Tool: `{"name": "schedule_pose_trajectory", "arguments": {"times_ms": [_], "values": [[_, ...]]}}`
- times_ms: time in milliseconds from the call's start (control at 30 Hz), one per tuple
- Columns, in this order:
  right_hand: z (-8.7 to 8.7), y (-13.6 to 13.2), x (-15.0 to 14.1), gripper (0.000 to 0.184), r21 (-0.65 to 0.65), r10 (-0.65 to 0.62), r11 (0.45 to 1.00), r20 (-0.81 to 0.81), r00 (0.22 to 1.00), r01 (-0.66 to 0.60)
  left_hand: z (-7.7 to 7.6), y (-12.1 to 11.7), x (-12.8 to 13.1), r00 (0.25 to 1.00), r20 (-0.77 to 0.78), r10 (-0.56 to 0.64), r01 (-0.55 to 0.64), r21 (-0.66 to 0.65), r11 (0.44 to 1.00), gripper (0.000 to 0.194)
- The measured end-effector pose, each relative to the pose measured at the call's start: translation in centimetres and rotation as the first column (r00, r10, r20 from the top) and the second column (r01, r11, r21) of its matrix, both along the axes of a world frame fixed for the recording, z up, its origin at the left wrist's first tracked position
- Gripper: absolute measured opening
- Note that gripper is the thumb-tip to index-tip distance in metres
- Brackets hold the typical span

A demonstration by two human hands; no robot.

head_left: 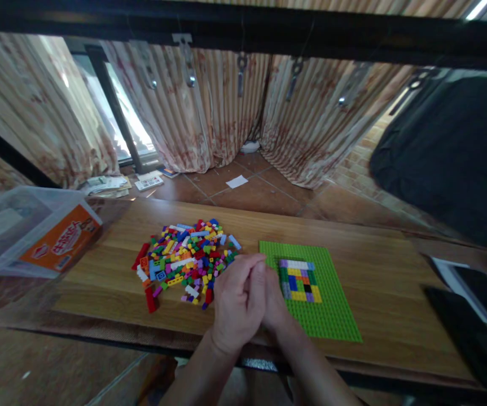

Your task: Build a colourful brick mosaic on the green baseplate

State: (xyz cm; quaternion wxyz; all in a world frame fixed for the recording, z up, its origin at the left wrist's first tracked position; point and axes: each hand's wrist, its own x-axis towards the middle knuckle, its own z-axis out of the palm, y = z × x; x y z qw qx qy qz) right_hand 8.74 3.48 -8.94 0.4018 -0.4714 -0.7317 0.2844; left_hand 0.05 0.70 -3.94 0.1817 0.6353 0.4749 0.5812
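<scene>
My left hand (240,304) and my right hand (273,301) are pressed together over the front middle of the table. Both have their fingers closed, and whatever may be inside them is hidden. Just left of them lies a loose heap of colourful toy bricks (192,262). On the right, partly behind my right hand, a green baseplate (332,304) lies flat. It bears a compact block of joined bricks (298,282) in white, yellow, blue, green, orange, black and purple.
A clear plastic box (6,248) with an orange label stands at the left end of the wooden table (378,282). Dark flat devices (459,332) lie at the right end. A black bar (243,28) crosses above, before curtains (209,113). Papers (105,185) lie beyond the table.
</scene>
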Motion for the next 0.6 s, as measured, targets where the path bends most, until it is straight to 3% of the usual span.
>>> {"name": "schedule_pose_trajectory", "arguments": {"times_ms": [167, 333, 467, 600], "values": [[0.8, 0.8, 2.4, 0.028, -0.120, -0.148, 0.985, -0.195, 0.970, 0.126, -0.7, 0.8, -0.9, 0.997, 0.046, 0.061, -0.055, -0.131, 0.990, 0.017], [1.5, 1.7, 8.1, 0.038, -0.337, -0.361, 0.911, -0.381, 0.851, 0.236, -2.1, 1.6, 0.1, 0.994, -0.103, -0.024, -0.010, -0.318, 0.948, 0.020], [2.2, 1.6, 12.8, 0.044, -0.467, -0.402, 0.860, -0.374, 0.836, 0.205, -3.0, 1.6, 1.5, 0.954, -0.267, -0.133, 0.027, -0.365, 0.931, 0.027], [1.9, 0.9, 14.1, 0.039, -0.567, -0.393, 0.809, -0.323, 0.861, 0.156, -3.5, 1.1, 3.0, 0.901, -0.393, -0.186, 0.040, -0.350, 0.936, 0.031]]}}
